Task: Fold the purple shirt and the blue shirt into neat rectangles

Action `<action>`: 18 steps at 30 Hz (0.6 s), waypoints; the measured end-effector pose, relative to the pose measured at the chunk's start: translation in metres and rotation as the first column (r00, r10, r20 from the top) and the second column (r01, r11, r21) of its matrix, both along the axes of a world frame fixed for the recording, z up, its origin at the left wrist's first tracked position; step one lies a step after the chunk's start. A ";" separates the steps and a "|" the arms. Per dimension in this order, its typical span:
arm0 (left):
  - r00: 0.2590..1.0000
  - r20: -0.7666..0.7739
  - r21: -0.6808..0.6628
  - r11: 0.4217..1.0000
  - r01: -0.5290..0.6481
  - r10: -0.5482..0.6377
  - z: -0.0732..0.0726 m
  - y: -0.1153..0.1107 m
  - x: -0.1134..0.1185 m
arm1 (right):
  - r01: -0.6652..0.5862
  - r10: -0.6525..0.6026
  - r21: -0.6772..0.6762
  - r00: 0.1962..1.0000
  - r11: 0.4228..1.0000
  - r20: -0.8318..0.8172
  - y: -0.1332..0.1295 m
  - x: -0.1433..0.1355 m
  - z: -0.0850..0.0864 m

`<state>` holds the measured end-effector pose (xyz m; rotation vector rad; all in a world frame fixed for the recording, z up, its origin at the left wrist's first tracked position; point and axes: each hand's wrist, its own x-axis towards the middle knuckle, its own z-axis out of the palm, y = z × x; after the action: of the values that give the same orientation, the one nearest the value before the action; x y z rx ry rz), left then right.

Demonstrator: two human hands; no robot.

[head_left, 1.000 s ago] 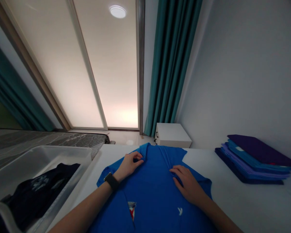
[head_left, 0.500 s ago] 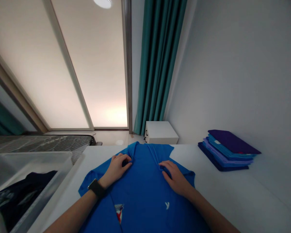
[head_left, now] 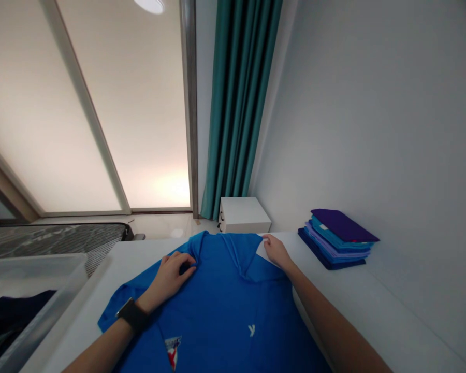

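Note:
A blue shirt (head_left: pixel 217 305) lies spread on the white table, with a small white mark and a red-and-white print on it. My left hand (head_left: pixel 173 274), with a dark watch on its wrist, has its fingers curled on the cloth at the left side of the collar, pinching a fold. At the shirt's far right corner, my right hand (head_left: pixel 275 250) is closed on the edge of the cloth. Folds run from the collar towards the right sleeve.
A stack of folded clothes (head_left: pixel 336 238) sits at the right by the wall. On the left is a clear plastic bin (head_left: pixel 72 280) holding dark cloth (head_left: pixel 17 316). Beyond the table's far edge stands a white cabinet (head_left: pixel 244 212) near a green curtain (head_left: pixel 243 103).
My right hand has moved from beside the collar outward to the shirt's far right corner and taken hold there. The right sleeve has shifted. The view has turned slightly right.

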<state>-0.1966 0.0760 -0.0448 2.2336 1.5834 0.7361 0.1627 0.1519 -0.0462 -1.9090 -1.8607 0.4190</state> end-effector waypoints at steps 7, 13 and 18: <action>1.000 0.010 -0.006 1.000 -0.001 0.001 0.002 0.000 0.001 | 0.137 -0.135 -0.052 0.989 0.989 0.056 0.019 -0.008 -0.008; 1.000 -0.003 -0.017 1.000 -0.001 0.001 0.006 -0.002 0.003 | 0.014 -0.012 0.056 0.999 0.998 -0.032 0.019 -0.014 -0.015; 1.000 0.000 -0.021 1.000 -0.008 0.008 0.006 -0.001 0.003 | -0.060 0.078 0.112 0.983 0.992 -0.169 0.022 -0.014 -0.020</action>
<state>-0.1934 0.0745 -0.0389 2.2137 1.5942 0.7188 0.1485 0.1743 -0.0657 -1.6865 -1.8024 0.4817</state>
